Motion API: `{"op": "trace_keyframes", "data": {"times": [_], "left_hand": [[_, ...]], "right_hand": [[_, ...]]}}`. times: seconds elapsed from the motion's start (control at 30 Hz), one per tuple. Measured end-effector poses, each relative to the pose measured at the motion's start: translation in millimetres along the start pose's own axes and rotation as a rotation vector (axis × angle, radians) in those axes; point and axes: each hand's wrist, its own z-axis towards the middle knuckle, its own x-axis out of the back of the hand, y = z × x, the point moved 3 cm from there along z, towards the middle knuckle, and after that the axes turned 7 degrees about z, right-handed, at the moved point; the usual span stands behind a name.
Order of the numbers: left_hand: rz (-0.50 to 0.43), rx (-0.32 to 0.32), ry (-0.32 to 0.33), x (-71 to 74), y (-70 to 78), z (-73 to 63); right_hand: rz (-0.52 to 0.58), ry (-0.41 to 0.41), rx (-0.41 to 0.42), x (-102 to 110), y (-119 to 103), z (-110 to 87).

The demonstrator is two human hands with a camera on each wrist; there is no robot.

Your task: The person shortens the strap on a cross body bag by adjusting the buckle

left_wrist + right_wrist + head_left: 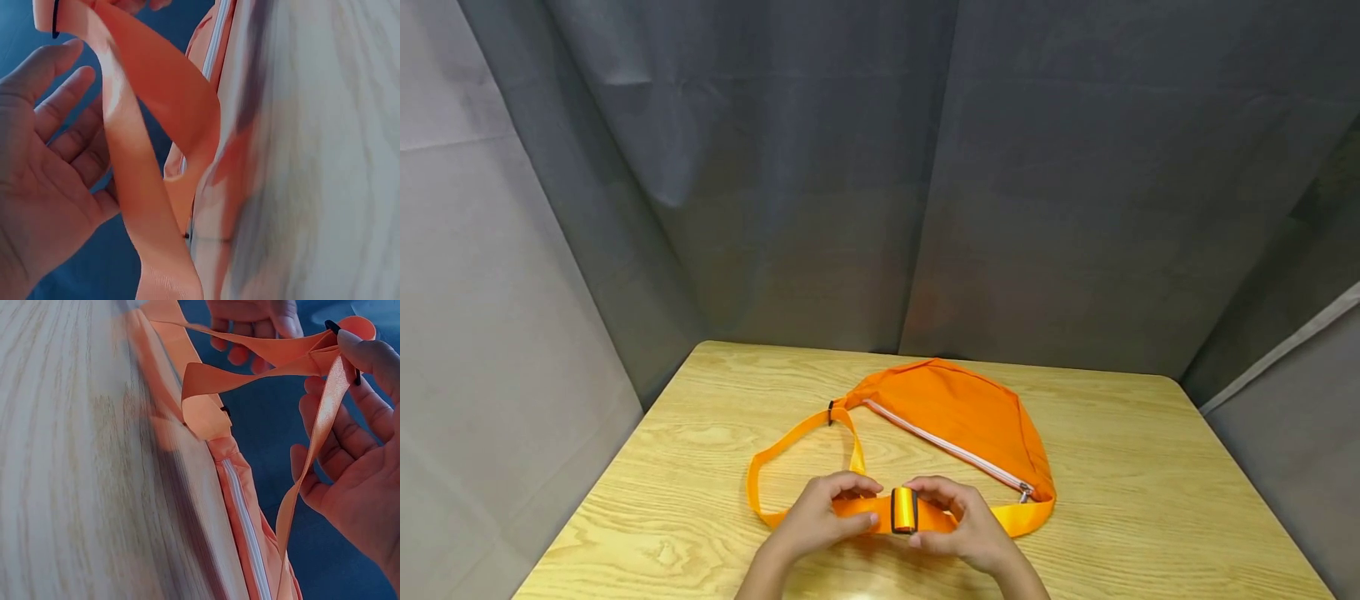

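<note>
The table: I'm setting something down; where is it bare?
The table between orange bag and right edge, and between strap loop and left edge. Crowded: near side's middle, where left hand and right hand flank the buckle.

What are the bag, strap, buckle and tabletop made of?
Bag: matte woven fabric, probably synthetic; soft folds and sewn seams show.
Strap: flat webbing, likely nylon or polyester; satiny sheen where light hits.
Buckle: black, probably moulded plastic, though coated metal can't be ruled out.
Tabletop: pale wood grain, slight gloss; solid wood or laminate, can't tell.
</note>
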Motion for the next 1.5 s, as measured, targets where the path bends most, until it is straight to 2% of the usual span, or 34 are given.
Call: {"op": "trace_keyframes", "data": {"times": [0.1, 0.27, 0.47, 0.53, 0.6, 0.7, 0.83, 0.9, 0.97, 1.1, 1.3, 1.4, 1.5], "left_hand": [[0.024, -0.027, 0.001, -2.4, 3.1, 5.2], [0.051, -0.051, 0.046, -4.1, 6.6, 7.5], [0.014, -0.044, 0.068, 3.9, 26.7, 0.9], [0.001, -0.052, 0.076, 6.6, 23.4, -2.9], [0.002, -0.063, 0.085, 8.7, 12.6, -6.8], [0.009, -0.066, 0.093, 15.8, 5.9, -14.0], [0.02, -0.015, 0.094, 26.5, -0.6, -23.2], [0.021, 0.003, 0.094, 27.6, -11.7, -25.5], [0.018, 0.014, 0.087, 28.7, -14.5, -26.0], [0.024, 0.001, 0.094, 26.9, -7.2, -22.4], [0.05, 0.001, 0.093, 21.5, 25.2, -17.7], [0.059, -0.056, 0.093, 16.4, 32.1, -13.2], [0.073, -0.127, 0.094, 9.0, 29.8, -8.8]], "right_hand": [[0.01, -0.002, -0.013, -0.3, -0.2, 0.2], [0.005, -0.007, -0.025, -0.8, 1.2, 0.2], [-0.022, -0.008, -0.021, -0.3, 3.4, 0.3], [-0.033, -0.004, -0.028, -0.4, 1.7, 0.5], [-0.043, 0.005, -0.043, -1.6, -6.1, 1.3], [-0.054, 0.024, -0.07, -2.7, -18.7, 2.2], [-0.073, 0.036, -0.106, -2.8, -27.0, 2.4], [-0.08, 0.031, -0.116, -2.9, -26.3, 2.4], [-0.085, 0.022, -0.112, -2.9, -23.1, 2.5], [-0.089, 0.027, -0.096, 1.2, -6.7, 2.0], [-0.039, 0.004, -0.042, 1.8, 6.8, 0.8], [-0.014, 0.0, -0.039, -1.1, 6.8, 0.9], [-0.012, 0.009, -0.058, -3.6, 7.6, 0.5]]}}
